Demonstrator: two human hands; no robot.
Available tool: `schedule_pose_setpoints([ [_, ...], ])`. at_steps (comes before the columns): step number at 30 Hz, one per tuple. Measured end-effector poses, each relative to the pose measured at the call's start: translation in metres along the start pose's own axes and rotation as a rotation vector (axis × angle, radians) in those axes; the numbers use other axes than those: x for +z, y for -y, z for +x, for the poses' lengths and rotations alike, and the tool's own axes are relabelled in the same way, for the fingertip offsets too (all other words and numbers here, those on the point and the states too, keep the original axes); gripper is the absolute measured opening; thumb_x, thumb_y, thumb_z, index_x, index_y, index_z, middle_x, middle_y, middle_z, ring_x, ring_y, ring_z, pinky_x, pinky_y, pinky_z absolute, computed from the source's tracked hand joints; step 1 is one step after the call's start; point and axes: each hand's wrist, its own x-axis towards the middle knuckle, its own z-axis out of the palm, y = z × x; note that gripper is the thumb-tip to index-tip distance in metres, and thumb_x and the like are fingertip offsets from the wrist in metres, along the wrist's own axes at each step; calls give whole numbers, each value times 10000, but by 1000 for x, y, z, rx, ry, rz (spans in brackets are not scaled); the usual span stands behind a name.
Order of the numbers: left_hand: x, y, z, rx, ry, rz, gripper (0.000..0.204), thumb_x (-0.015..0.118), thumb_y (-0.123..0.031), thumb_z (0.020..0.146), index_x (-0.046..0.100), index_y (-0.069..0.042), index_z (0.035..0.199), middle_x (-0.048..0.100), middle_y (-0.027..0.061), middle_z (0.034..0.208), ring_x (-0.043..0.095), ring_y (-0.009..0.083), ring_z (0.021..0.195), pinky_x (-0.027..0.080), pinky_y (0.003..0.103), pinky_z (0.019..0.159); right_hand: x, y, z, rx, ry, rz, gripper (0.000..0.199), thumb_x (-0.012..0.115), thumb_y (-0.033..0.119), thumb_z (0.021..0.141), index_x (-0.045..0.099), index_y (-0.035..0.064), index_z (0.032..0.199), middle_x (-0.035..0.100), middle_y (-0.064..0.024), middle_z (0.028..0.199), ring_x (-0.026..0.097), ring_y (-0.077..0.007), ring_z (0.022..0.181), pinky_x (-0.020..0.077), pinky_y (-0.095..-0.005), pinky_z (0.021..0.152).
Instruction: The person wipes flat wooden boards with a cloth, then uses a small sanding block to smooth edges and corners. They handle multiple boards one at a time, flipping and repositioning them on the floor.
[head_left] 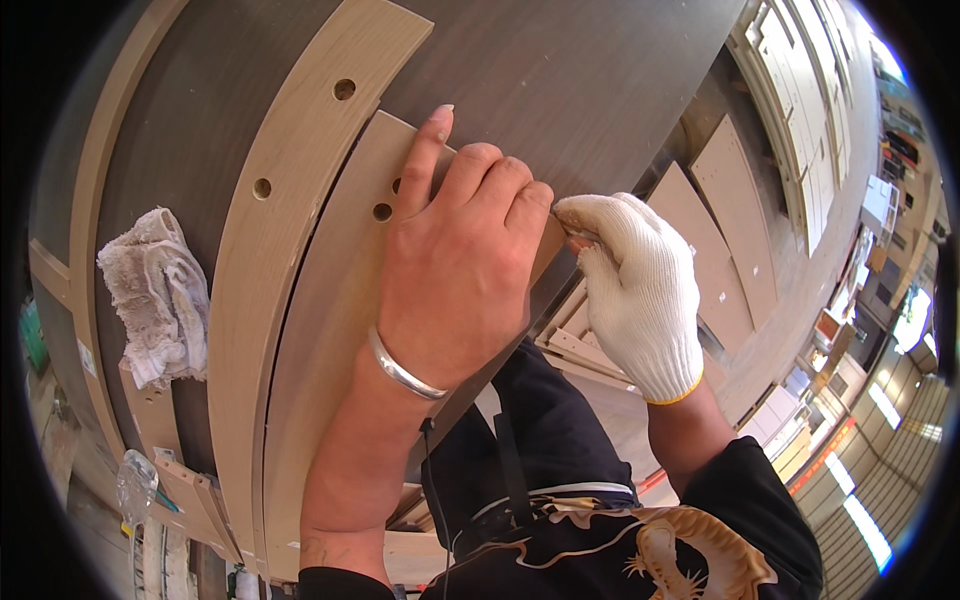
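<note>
i can't make out what my gloved right hand [640,290] pinches; my left hand [455,270] covers the panel's [330,300] end.

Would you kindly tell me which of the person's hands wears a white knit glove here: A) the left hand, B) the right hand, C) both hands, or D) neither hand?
B: the right hand is covered by a white knit glove with a yellow cuff, while the left hand is bare, wears a silver bangle at the wrist and presses flat on the tan wooden board.
</note>
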Motion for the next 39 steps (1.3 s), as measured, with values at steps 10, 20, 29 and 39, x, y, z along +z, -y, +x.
schedule_pose_setpoints([
  [10,-4,-1,-1,-26,62,-13,277,658,-11,836,733,-35,1102,709,66,1108,633,282,1156,275,556,1268,-5,-5,10,98,-50,163,249,608,-61,939,722,-1,1152,735,-113,978,702,-216,848,554,-322,782],
  [20,-5,-1,0,-28,64,-19,264,659,-18,863,729,-45,1116,708,64,1114,630,274,1168,269,551,1272,-8,-4,7,603,85,714,252,739,85,918,757,-32,1140,719,-24,949,600,-71,860,486,-247,790],
  [29,-3,0,0,-25,50,-34,288,643,-9,826,730,-27,1101,702,70,1103,629,276,1153,276,563,1261,-2,-5,10,582,64,653,174,739,79,921,765,-6,1070,613,42,745,479,-15,579,344,-209,502],
  [39,-2,-1,3,-62,71,-98,328,600,-17,746,731,0,1046,691,92,1074,622,294,1117,282,584,1250,-1,3,16,590,64,603,222,700,29,868,776,-51,1060,765,-69,916,635,-78,849,525,-266,794],
])
